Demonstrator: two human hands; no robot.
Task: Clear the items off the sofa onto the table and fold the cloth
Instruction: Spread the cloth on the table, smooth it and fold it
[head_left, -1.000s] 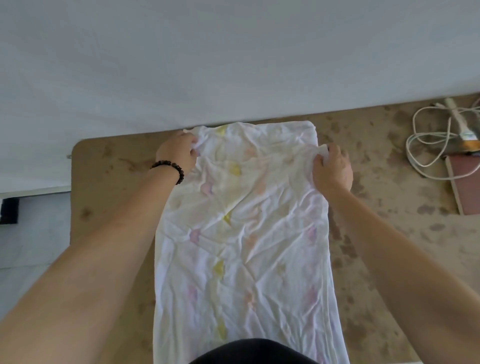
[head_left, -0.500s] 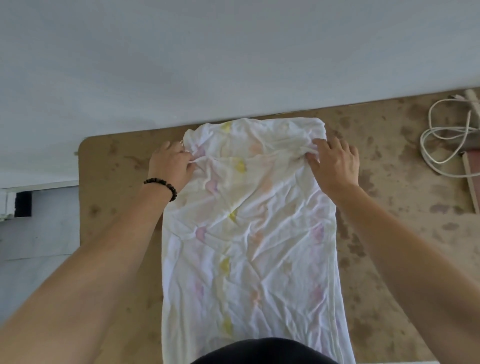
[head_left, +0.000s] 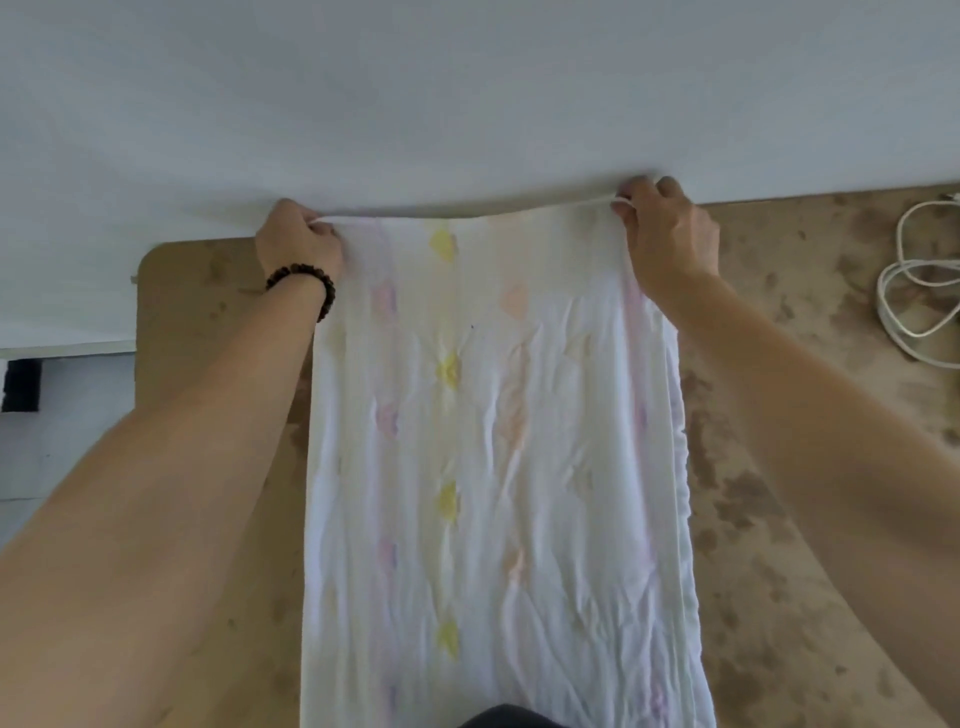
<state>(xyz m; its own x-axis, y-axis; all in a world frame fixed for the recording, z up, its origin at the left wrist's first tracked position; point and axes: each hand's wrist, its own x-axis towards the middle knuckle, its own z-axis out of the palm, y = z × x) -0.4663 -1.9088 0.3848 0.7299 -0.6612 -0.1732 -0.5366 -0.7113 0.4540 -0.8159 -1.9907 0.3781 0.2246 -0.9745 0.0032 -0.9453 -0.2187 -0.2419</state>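
A white cloth (head_left: 498, 467) with faint yellow, pink and orange marks lies as a long strip on the brown mottled table (head_left: 779, 519), running from the far edge toward me. My left hand (head_left: 298, 244), with a dark bead bracelet on the wrist, pinches the cloth's far left corner. My right hand (head_left: 667, 234) pinches the far right corner. Between the two hands the far edge is pulled taut and lifted a little off the table. The near end of the cloth runs out of view at the bottom.
A coiled white cable (head_left: 919, 280) lies on the table at the far right. A white wall (head_left: 467, 93) rises right behind the table's far edge. The table's left edge with a rounded corner (head_left: 150, 260) borders grey floor.
Both hands moved apart and farther from me, from the bunched folds to the far corners. The far edge of the cloth is now stretched straight and wider. The view shifted left.
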